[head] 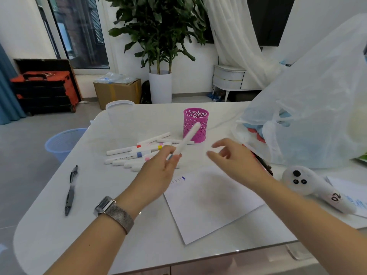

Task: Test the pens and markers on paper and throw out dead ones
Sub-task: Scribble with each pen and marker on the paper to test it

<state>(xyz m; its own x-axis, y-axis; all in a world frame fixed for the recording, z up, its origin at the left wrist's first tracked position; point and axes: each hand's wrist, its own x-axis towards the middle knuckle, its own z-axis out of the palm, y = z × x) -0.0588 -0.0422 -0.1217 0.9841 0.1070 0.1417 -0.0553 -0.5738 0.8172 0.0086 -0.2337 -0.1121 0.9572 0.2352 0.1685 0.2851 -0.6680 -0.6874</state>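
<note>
My left hand (158,171) grips a white marker (187,138) by its lower end, tilted up to the right above the table. My right hand (232,157) hovers just right of it, fingers apart and holding nothing. A white sheet of paper (210,203) lies under both hands, with small blue and faint pink scribbles (179,179) near its top left corner. Several white markers with coloured bands (139,153) lie in a loose pile behind my left hand. A black pen (71,190) lies alone at the left of the white table (111,235).
A pink perforated pen cup (195,125) stands behind the markers, and a clear plastic tub (119,112) at the far left corner. A blue waste basket (63,141) sits on the floor left of the table. A large plastic bag (313,112) and white plush toy (309,185) occupy the right.
</note>
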